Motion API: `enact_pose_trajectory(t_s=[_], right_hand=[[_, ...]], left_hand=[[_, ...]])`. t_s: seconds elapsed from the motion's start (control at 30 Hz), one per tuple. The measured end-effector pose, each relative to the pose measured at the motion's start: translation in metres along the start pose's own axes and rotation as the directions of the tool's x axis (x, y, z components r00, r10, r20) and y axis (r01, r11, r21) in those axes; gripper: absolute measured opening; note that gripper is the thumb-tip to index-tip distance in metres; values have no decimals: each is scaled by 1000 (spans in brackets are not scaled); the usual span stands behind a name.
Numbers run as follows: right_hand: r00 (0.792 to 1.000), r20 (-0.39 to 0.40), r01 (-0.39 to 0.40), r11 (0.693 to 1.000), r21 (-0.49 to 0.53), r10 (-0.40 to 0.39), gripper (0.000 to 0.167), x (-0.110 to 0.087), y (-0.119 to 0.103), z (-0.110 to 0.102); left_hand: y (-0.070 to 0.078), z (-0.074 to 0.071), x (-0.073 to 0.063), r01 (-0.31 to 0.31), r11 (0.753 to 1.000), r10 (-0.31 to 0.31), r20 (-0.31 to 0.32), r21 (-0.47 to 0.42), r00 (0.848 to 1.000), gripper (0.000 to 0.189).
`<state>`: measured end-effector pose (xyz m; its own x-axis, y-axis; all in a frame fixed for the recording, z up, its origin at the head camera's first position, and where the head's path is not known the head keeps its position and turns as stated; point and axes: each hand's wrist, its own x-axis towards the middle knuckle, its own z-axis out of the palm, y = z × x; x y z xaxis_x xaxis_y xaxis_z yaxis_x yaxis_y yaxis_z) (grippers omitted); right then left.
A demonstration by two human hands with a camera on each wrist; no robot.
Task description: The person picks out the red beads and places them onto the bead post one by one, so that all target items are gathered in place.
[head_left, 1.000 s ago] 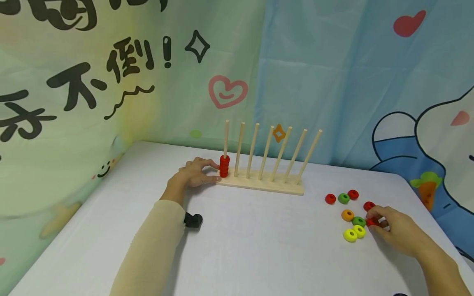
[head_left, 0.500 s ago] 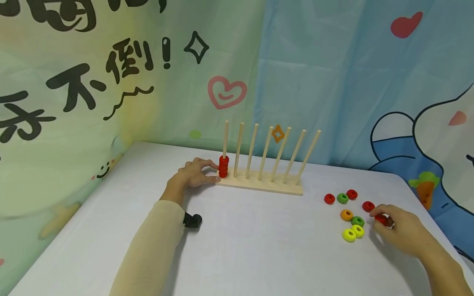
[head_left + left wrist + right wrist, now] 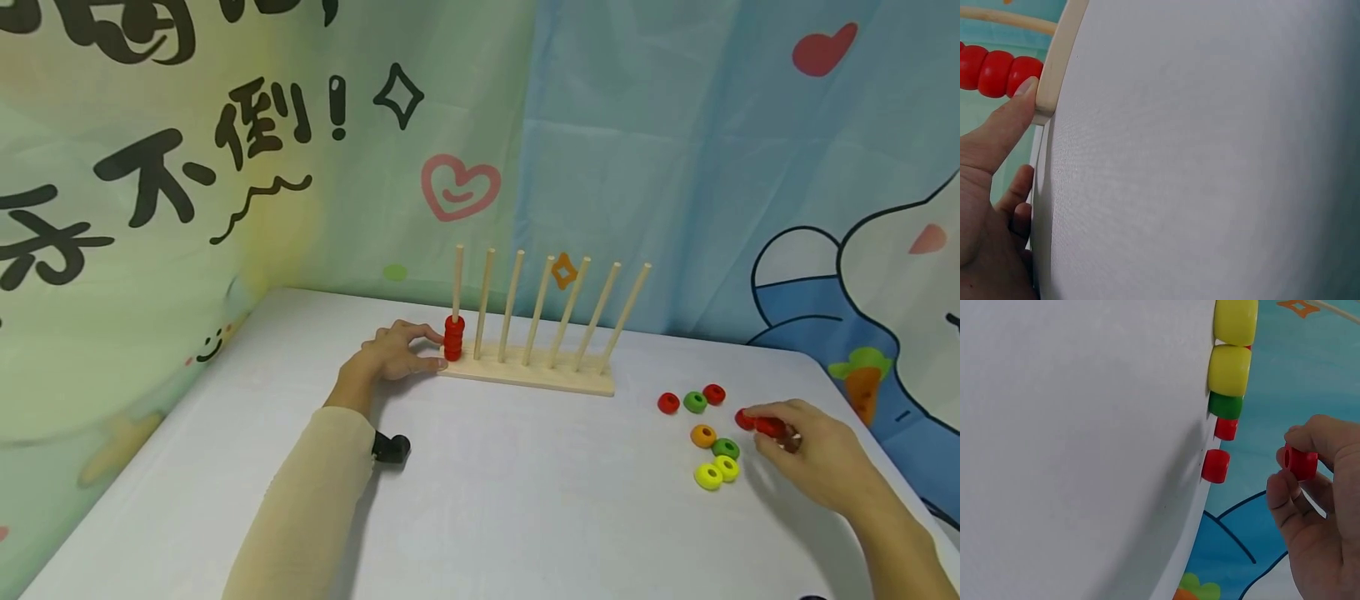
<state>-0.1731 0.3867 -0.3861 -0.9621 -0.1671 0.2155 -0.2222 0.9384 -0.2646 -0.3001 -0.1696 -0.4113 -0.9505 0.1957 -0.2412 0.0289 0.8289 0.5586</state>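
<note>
My left hand (image 3: 393, 350) grips the left end of a wooden peg rack (image 3: 525, 377). Its thumb lies against the base beside a stack of red beads (image 3: 453, 338), which sits low on the leftmost peg. In the left wrist view the thumb (image 3: 1007, 128) presses the base's end, with other fingers curled lower down. To the right, my right hand (image 3: 821, 458) pinches a red bead (image 3: 1304, 464) between thumb and fingers, raised off the white table. Just left of its fingertips in the head view lies another red bead (image 3: 745, 419).
Loose beads lie left of my right hand: an orange bead (image 3: 703, 436), a green bead (image 3: 725, 449), two yellow beads (image 3: 708, 477), and farther back a red bead (image 3: 669, 403), a green bead (image 3: 695, 402) and another red one. A printed cloth (image 3: 622, 167) hangs behind the table.
My right hand has picked up a red bead from beside the green one, drawn it right, then moved slightly away from me toward the other red bead. The left hand stays put.
</note>
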Motion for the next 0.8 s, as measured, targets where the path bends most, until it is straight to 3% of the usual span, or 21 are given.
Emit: enact_pose_trajectory(t_s=[0.5,0.8], right_hand=[[987,-154,76,984,160,-51,34,10,-25,2],[973,-201,155,964,217,-111,34,22,-46,2]], left_hand=[[-1,3,3,-16,1000,16,-14,27,1000,52],[1,1,0,-13,1000,13,-11,20,1000,52]])
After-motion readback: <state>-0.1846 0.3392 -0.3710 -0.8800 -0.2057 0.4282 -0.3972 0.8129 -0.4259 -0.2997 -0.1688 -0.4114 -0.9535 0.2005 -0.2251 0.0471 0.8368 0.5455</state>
